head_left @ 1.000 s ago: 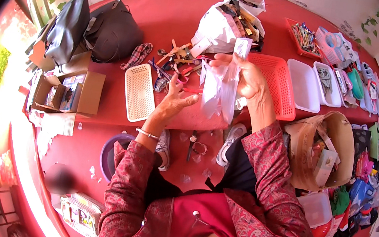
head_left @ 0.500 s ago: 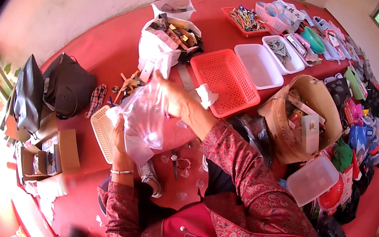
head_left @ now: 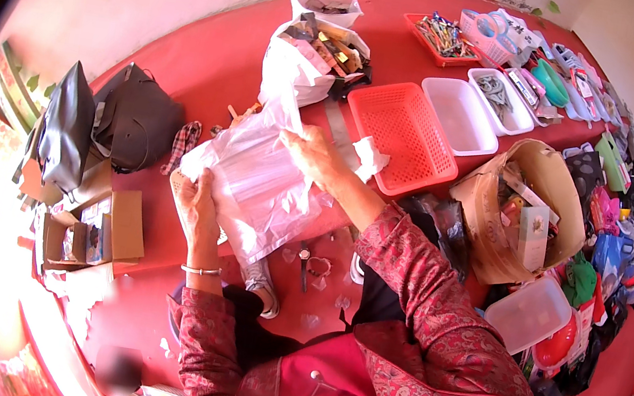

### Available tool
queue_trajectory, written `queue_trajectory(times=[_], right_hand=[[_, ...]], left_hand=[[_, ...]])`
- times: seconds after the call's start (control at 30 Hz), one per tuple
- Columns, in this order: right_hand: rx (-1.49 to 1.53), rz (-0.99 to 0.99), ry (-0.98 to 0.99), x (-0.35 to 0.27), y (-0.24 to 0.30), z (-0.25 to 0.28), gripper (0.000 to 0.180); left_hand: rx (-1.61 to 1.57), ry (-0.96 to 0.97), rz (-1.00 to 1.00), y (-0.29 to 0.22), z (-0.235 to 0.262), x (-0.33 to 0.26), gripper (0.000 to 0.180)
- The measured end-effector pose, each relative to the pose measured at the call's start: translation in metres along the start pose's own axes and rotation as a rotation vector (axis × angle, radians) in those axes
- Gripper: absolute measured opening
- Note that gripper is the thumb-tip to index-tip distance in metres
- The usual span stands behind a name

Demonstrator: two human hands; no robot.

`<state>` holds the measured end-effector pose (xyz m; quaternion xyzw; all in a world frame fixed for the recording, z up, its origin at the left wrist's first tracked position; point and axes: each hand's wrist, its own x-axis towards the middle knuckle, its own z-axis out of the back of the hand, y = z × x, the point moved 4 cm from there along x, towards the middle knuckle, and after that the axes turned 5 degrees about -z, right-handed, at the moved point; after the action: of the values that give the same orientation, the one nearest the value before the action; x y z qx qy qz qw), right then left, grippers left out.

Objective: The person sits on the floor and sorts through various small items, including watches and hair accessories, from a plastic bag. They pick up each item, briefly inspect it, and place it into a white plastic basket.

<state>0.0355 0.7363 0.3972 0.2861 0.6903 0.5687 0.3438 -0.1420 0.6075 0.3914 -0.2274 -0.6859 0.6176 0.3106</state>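
Note:
A thin white translucent plastic bag (head_left: 250,176) is stretched out in front of me, fairly flat and wrinkled. My left hand (head_left: 199,209) grips its near left edge, with the thumb against the plastic. At the bag's right side, my right hand (head_left: 314,154) pinches the edge. Below the bag, a wristwatch (head_left: 303,266) and a beaded bracelet (head_left: 320,266) lie on the red surface with small clear bits of plastic. A crumpled white piece (head_left: 372,159) sits just beyond my right wrist. The bag covers most of what lies beneath it.
Beyond the bag stand a stuffed white sack (head_left: 291,71), a red perforated basket (head_left: 356,114) and a white tray (head_left: 469,143). At right are a round tan container (head_left: 485,223) and a clear lidded box (head_left: 529,316). Dark bags (head_left: 136,118) and an open cardboard box (head_left: 124,227) are at left.
The plastic bag has gone from bunched and hanging to spread wider and flatter. My left hand has shifted left relative to the surroundings, and the tan basket behind it is now covered.

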Motion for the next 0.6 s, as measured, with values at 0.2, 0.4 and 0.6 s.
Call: queue_trajectory(times=[0.2,0.4,0.6], right_hand=[[0.17,-0.006,-0.273,0.008,0.009,0.047,0.03],[-0.166,0.113,-0.077,-0.006,0.003,-0.014,0.034],[-0.16,0.204,-0.239,0.004,0.0,-0.003,0.031]], left_hand=[[-0.414,-0.269,0.237,0.027,0.037,0.019,0.015],[-0.657,0.278,0.508,0.01,-0.04,-0.035,0.048],[-0.157,0.042,0.191,0.031,-0.03,-0.018,0.02]])
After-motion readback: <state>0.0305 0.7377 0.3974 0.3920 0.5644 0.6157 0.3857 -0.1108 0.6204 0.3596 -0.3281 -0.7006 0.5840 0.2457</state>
